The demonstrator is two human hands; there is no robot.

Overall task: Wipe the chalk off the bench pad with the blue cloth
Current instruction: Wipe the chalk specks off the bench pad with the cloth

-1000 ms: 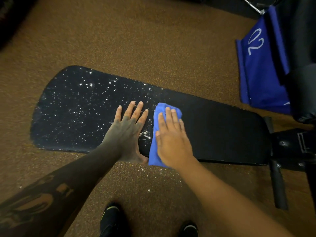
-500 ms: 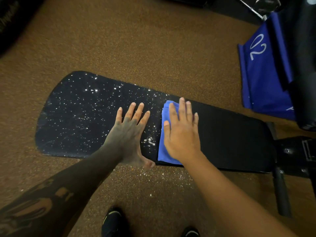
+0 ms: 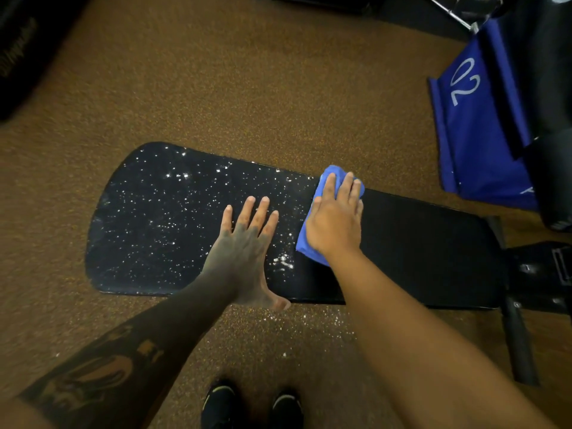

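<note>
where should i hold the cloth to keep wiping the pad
Press from above, palm flat on the cloth's middle, as the right hand does. It lies folded flat on the pad, so there is no raised edge to pinch. The left hand braces on the chalky side.

Two bare forearms reach forward and down from the bottom of the view. The left forearm is tattooed; its left hand (image 3: pixel 244 243) lies flat, palm down, fingers spread and straight, thumb angled out toward the near side. The right hand (image 3: pixel 335 221) sits just beside it, also palm down, fingers together and slightly curled, wrist straight
</note>
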